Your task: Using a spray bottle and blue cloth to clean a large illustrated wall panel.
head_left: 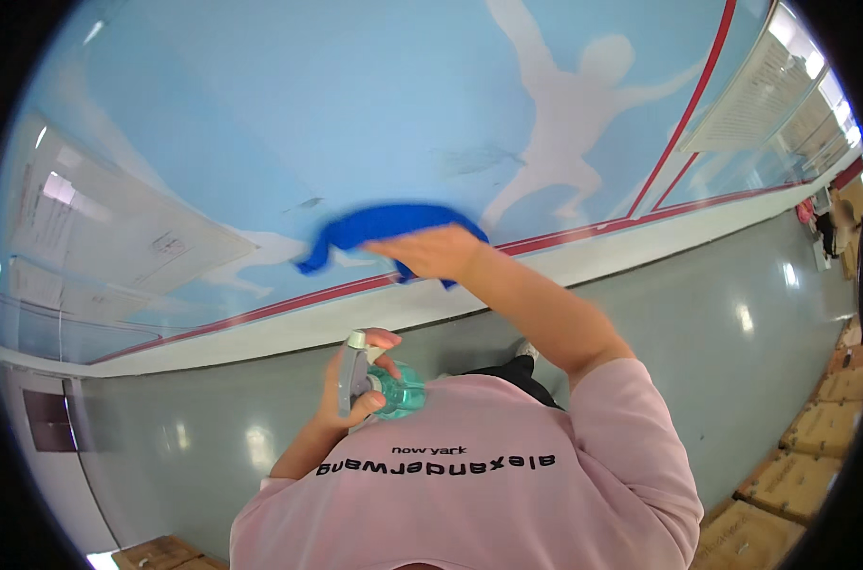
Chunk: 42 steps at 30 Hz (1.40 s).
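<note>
My right hand [439, 255] is stretched out to the wall, pressing a blue cloth [384, 226] to its painted surface. The hand and cloth are blurred by motion, and the cloth's edges hang past the fingers. Close to my chest, my left hand [341, 385] is wrapped round the neck of a spray bottle [405, 392]. The bottle has a clear green body and a grey and white trigger head. The wall [260, 123] is light blue with white human silhouettes; dark smudges [479, 160] show above the cloth.
Clear-fronted notice panels [132, 223] are fixed to the wall at left and right. Red stripes and a white band run along its bottom. The grey floor [678, 313] is shiny. Cardboard boxes [797, 475] line the right side, with more boxes [161, 553] at lower left.
</note>
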Tool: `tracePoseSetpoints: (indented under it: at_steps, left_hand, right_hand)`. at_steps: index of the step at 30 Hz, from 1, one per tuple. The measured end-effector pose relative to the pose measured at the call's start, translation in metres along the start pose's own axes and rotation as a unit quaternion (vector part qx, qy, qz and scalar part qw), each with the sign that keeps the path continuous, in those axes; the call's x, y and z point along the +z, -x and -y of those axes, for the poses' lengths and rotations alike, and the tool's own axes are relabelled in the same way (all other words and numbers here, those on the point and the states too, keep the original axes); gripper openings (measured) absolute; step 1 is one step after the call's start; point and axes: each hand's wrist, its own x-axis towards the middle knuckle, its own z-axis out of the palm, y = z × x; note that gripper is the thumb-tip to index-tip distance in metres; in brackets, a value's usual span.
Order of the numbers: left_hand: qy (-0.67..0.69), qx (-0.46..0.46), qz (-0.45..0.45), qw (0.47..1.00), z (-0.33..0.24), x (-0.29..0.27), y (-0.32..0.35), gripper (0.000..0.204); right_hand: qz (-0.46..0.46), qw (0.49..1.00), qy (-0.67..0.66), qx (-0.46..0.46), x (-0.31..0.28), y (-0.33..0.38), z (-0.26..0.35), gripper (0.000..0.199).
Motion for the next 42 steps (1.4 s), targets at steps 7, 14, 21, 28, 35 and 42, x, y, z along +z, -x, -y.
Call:
tracePoseSetpoints:
  at_steps: [7, 14, 21, 28, 35, 42]
  left_hand:
    - [0.005, 0.037, -0.019, 0.999, 0.003, 0.0, 0.011, 0.065]
    - [0.012, 0.068, -0.039, 0.997, 0.018, 0.001, 0.014, 0.064]
    - [-0.029, 0.134, -0.017, 0.99, 0.022, -0.005, 0.023, 0.067]
    - [-0.136, 0.073, -0.005, 0.988, 0.016, -0.029, 0.027, 0.064]
    - [-0.177, 0.097, 0.029, 0.979, 0.01, -0.037, 0.031, 0.064]
    - [-0.171, 0.104, 0.006, 0.98, 0.022, -0.04, 0.033, 0.069]
  right_hand:
    - [-0.122, 0.958, 0.233, -0.11, 0.098, 0.03, -0.085, 0.058]
    - [-0.337, 0.926, 0.117, -0.121, 0.095, 0.021, -0.041, 0.033]
    - [-0.181, 0.898, -0.4, 0.016, 0.086, 0.046, 0.063, 0.022]
    - [-0.308, 0.938, -0.147, -0.066, 0.018, 0.052, 0.062, 0.017]
    - [-0.363, 0.894, 0.2, 0.172, -0.044, -0.001, 0.074, 0.058]
    - [-0.42, 0.824, 0.3, 0.233, -0.049, -0.017, 0.067, 0.071]
